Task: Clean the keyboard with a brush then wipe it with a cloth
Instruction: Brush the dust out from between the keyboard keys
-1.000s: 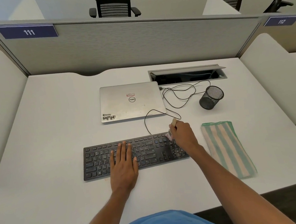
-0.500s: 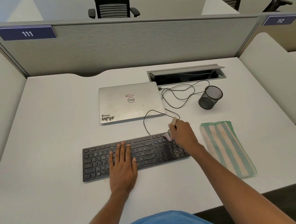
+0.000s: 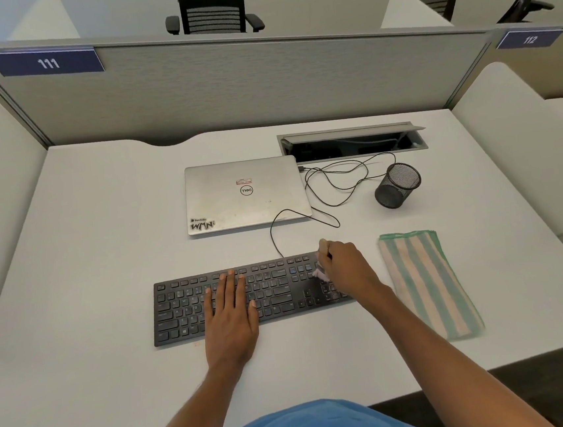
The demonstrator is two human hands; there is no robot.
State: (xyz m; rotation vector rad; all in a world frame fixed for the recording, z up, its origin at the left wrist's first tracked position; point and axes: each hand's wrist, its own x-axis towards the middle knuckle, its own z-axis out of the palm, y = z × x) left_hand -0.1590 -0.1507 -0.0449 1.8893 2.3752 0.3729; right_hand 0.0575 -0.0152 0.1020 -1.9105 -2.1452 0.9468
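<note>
Black keyboard (image 3: 179, 307) lies on white table (image 3: 89, 266), front-center. L hand (image 3: 230, 316) rests flat on its mid keys, fingers straight. R hand (image 3: 345, 269) grips a small brush (image 3: 319, 271), bristles on keys at keyboard's R end, handle tip poking up past the fingers. Striped cloth (image 3: 427, 282) lies folded just R of keyboard, clear of both hands. Behind: closed laptop (image 3: 244, 196), mesh cup (image 3: 397, 185), thin cable (image 3: 335, 184) looped btwn them.

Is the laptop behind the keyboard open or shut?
Shut: the laptop lies flat with its lid down, logo and stickers facing up.
</note>
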